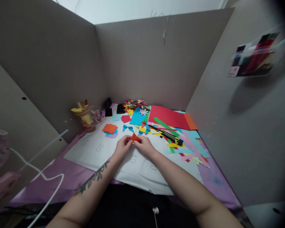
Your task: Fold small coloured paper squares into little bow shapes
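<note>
Between my two hands is a small folded piece of orange-red paper (134, 137), its pointed tip facing away from me. My left hand (123, 145) pinches its left side, and my right hand (144, 145) pinches the right side with the thumb near the other thumb. Just beyond the fingers lie several small folded paper pieces in blue (131, 129), orange and yellow. To the left of my left hand rests a stack of square papers (110, 128), orange on top with blue and lilac beneath.
A yellow-black utility knife (172, 137) lies on scattered paper strips (194, 148) at right. Red sheets (168, 115), a pile of paper stars (134, 104) and a phone (121, 109) sit farther back. A yellow pot (86, 117) stands at left. Grey panels (144, 63) enclose the table; a white cable (54, 179) hangs lower left.
</note>
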A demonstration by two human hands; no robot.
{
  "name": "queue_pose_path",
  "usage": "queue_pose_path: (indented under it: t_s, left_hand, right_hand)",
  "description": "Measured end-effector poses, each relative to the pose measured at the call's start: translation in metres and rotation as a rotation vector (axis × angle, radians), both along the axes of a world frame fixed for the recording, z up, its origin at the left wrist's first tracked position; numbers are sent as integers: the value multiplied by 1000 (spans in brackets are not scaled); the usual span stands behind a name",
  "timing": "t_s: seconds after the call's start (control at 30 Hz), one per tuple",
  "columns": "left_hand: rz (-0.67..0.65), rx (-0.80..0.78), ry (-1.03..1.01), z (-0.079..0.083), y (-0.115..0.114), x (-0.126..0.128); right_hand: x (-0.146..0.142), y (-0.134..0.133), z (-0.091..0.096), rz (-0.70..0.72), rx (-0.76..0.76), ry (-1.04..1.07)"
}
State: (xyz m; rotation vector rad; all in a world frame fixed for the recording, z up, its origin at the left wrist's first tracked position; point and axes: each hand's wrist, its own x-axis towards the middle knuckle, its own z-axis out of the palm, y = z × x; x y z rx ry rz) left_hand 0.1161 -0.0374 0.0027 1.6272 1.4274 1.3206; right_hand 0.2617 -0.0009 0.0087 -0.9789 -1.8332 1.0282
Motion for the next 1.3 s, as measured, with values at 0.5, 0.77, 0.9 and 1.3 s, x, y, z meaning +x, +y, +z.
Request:
queue_pose_path:
  t_s: [0.5, 0.77, 0.9, 1.3]
  left_hand:
    - [48, -23, 73, 5, -3, 2]
    - [74, -36, 9, 6, -5, 3]
    - [85, -35, -23, 9, -5, 4]
    - [55, -39, -201, 9, -5, 2]
  right_hand:
    - [1, -2, 2, 17, -10, 49]
    - [-1, -2, 2, 39, -81, 121]
    - [-1, -1, 1, 52, -178, 203]
    - [-2, 6, -4, 100, -350, 445]
